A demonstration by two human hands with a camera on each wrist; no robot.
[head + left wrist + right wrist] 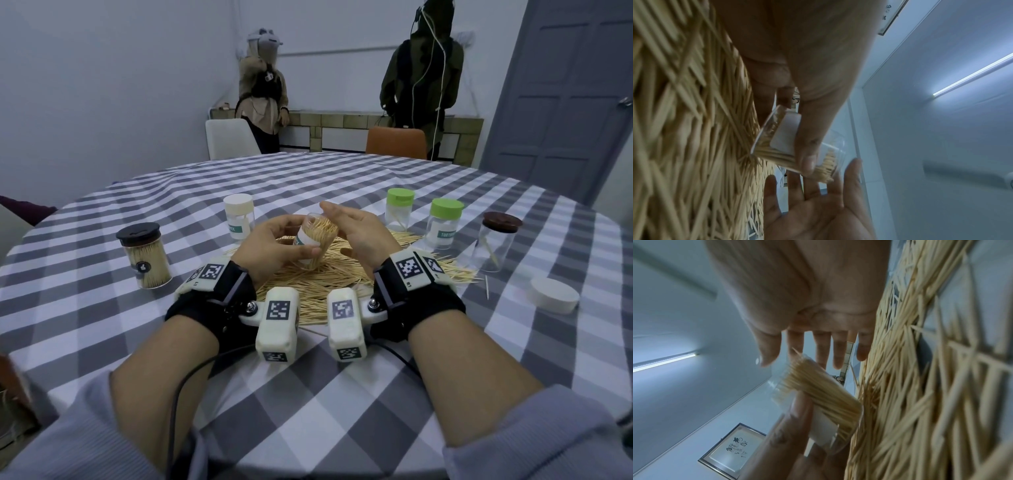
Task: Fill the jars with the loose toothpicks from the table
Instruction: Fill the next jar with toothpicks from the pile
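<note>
From the head view, our left hand [274,245] wraps around a jar [313,245] and tips it over the pile [318,277] of toothpicks in the middle of the table [342,178]. The jar looks packed with sticks. Our right hand [359,229] is flat, fingers straight, right by the jar's mouth, holding nothing. A full black-lid jar [145,258] stands to the left, a white-lid jar [239,219] is behind the hands, and two green-lid jars [423,222] and a brown-lid jar [495,243] stand on the right, nearly empty. A loose white lid [554,294] lies near right. From the left wrist, our thumb [807,146] presses the jar's label, and the jar's bottom sits on the pile. From the right wrist, our straight fingers [822,348] hang just past the stick tips, maybe touching them; we cannot tell. We think we are patting the sticks down into this jar. Next we should stand it up, grab the white lid and close it, then start on the next jar.
</note>
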